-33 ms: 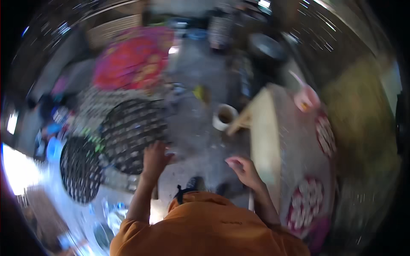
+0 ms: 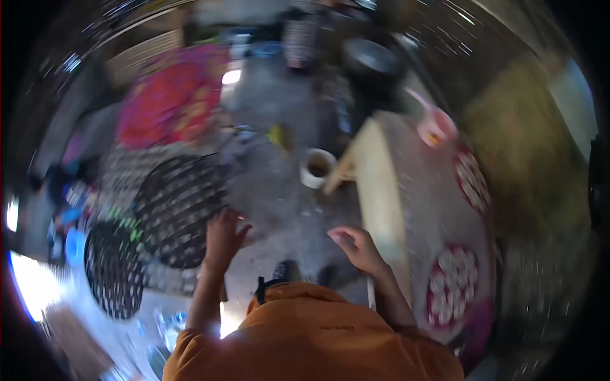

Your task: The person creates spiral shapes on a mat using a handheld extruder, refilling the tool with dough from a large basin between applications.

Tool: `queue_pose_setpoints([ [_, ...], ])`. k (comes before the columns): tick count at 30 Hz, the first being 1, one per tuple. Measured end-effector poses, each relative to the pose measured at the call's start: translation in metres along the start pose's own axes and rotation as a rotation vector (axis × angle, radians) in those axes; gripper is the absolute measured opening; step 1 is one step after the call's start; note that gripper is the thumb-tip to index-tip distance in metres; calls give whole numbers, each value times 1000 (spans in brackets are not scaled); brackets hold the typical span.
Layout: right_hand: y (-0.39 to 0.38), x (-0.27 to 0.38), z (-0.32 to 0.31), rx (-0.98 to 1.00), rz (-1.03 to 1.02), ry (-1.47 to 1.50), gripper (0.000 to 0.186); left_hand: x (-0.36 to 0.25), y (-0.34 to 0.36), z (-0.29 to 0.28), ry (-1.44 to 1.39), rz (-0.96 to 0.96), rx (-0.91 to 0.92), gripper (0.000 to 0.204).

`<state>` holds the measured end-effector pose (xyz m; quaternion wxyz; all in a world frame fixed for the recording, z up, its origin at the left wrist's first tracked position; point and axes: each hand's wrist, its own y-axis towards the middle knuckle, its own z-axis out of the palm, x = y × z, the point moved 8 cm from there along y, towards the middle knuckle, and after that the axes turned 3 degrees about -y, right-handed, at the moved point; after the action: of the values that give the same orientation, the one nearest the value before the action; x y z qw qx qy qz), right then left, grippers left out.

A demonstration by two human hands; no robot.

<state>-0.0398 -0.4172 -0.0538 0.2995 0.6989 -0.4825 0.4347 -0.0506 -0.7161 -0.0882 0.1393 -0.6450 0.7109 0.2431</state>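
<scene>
My left hand (image 2: pixel 223 238) hangs in the air with nothing in it, its thumb apart from loosely bent fingers. Below and beyond it lies a large dark round woven piece (image 2: pixel 181 213), apparently a basket or tray. My right hand (image 2: pixel 361 247) is empty too, the fingers slightly curved and parted, just left of a pale wooden table edge (image 2: pixel 381 197). Neither hand visibly touches anything. A white bucket (image 2: pixel 312 180) with brownish contents stands on the floor ahead, close to the table leg (image 2: pixel 342 173).
On the table stands a pink cup-like container (image 2: pixel 437 129) near red-and-white patterned round patches (image 2: pixel 452 286). A smaller dark woven piece (image 2: pixel 114 270) lies left, and a red-pink patterned cloth (image 2: pixel 171 95) lies farther off. A large dark pot (image 2: pixel 372 57) sits at the back.
The whole scene has shifted a little left in view, as my head turned right. Both hands remain raised and empty. The picture is less blurred.
</scene>
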Motion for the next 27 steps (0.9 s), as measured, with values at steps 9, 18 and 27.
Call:
queue_pose_setpoints([
  [9, -299, -103, -290, -1153, 414, -282, 16, -344, 31, 186, -670, 697, 530, 14],
  [18, -607, -201, -301, -1557, 1145, -666, 21, -522, -24, 362, -345, 1011, 569, 17],
  [27, -713, -342, -299, -1607, 1135, -379, 21, -556, -30, 421, -162, 910, 648, 25],
])
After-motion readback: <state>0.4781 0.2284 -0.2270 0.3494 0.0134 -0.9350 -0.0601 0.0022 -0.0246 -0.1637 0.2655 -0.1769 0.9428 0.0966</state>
